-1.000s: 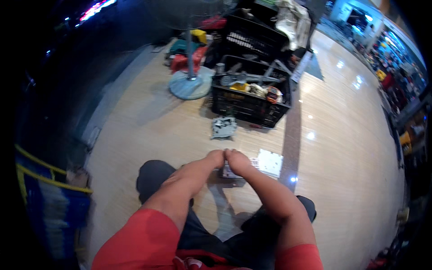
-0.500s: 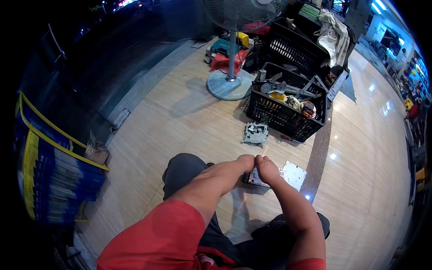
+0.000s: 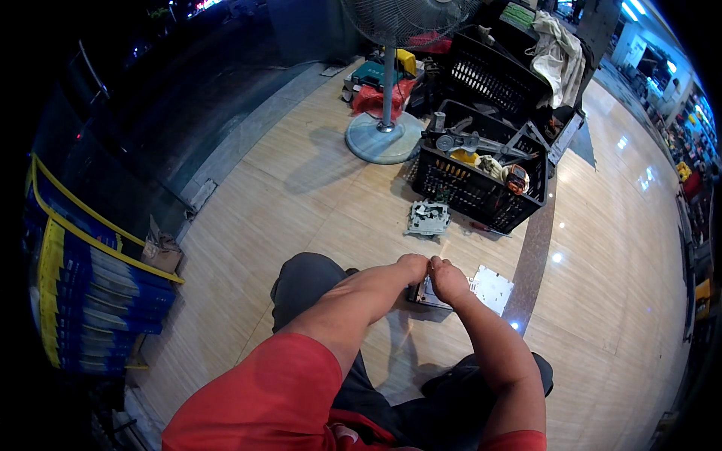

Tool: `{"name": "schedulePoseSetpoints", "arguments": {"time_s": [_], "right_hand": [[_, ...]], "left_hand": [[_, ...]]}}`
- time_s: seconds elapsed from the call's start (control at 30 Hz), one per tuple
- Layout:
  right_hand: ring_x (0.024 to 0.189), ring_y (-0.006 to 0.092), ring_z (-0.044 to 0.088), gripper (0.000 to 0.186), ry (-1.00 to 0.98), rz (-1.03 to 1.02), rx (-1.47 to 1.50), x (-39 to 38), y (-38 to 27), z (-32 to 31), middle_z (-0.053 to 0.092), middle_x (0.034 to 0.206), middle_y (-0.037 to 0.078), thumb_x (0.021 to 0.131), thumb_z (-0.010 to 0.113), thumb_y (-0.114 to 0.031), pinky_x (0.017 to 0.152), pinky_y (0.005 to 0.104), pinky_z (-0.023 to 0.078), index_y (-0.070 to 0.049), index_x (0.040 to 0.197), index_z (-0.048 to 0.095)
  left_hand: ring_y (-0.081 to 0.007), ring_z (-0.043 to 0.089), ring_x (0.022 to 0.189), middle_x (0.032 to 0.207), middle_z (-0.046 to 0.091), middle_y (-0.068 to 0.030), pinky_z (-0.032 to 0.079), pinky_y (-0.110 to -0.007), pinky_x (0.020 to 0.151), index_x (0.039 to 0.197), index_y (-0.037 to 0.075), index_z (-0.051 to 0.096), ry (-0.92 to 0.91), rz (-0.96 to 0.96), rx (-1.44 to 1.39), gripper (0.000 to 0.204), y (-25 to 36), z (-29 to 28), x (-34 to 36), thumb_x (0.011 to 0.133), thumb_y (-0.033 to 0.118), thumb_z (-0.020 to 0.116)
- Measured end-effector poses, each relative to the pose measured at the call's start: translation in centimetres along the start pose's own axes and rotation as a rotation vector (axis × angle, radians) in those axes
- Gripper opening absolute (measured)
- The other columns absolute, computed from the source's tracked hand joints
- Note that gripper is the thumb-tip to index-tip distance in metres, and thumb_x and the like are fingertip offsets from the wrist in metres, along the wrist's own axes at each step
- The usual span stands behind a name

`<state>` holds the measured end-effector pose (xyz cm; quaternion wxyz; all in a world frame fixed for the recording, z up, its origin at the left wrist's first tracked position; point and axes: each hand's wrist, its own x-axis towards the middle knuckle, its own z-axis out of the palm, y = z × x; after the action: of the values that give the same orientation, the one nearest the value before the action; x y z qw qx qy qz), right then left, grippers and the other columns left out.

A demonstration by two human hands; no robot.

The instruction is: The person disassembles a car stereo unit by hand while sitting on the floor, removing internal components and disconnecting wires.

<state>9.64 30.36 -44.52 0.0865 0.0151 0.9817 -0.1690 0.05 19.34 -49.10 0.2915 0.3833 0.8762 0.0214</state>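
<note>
My left hand and my right hand meet over the far edge of a boxy metal device on the floor. Both hands have their fingers closed and pressed together. Whatever they pinch is hidden or too small to make out. The device has a silvery top and a dark front side, partly covered by my right hand. A flat, pale metal plate lies to the right of it. Farther off rests a pale metal frame with cutouts, touched by neither hand.
Beyond the frame stands a black plastic crate heaped with tools and metal parts. A pedestal fan is to its left. A red-handled tool lies by the crate's base. Blue and yellow stacked panels line the far left.
Both hands stay at almost the same spot over the device, with only a tiny shift of the fingers. The view has tilted very slightly; nothing else visibly differs.
</note>
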Motion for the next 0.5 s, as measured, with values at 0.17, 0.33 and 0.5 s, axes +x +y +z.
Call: {"name": "schedulePoseSetpoints", "arguments": {"time_s": [0.17,0.33,0.5], "right_hand": [[0.085,0.0400,0.067,0.021,-0.018,0.008,-0.047,-0.1,-0.1,-0.6,0.062,0.099,0.024,0.089,0.049,-0.011,0.073,0.0476,0.055,-0.004,0.109,0.049],[0.090,0.0397,0.066,0.022,0.034,-0.091,-0.018,-0.1,-0.5,-0.8,0.062,0.102,0.023,0.089,0.049,-0.010,0.076,0.0473,0.055,-0.005,0.110,0.050],[0.091,0.0394,0.066,0.021,-0.033,-0.014,-0.012,-0.2,-0.4,-1.0,0.061,0.103,0.023,0.090,0.047,-0.011,0.077,0.0471,0.054,-0.005,0.110,0.050]], "left_hand": [[-0.0280,0.064,0.109,0.115,0.068,-0.0136,0.053,-0.040,0.090,0.105,0.010,0.070,-0.028,-0.002,0.034,0.024,0.6,-0.8,-0.4,0.084,0.014,0.060],[-0.0286,0.065,0.107,0.112,0.069,-0.0140,0.053,-0.040,0.089,0.103,0.009,0.071,-0.058,0.030,0.110,0.027,-0.3,-0.2,0.0,0.077,0.012,0.066],[-0.0280,0.066,0.106,0.112,0.069,-0.0132,0.053,-0.039,0.089,0.103,0.010,0.071,-0.050,0.036,0.075,0.027,0.3,-0.3,-0.1,0.077,0.011,0.066]]}}
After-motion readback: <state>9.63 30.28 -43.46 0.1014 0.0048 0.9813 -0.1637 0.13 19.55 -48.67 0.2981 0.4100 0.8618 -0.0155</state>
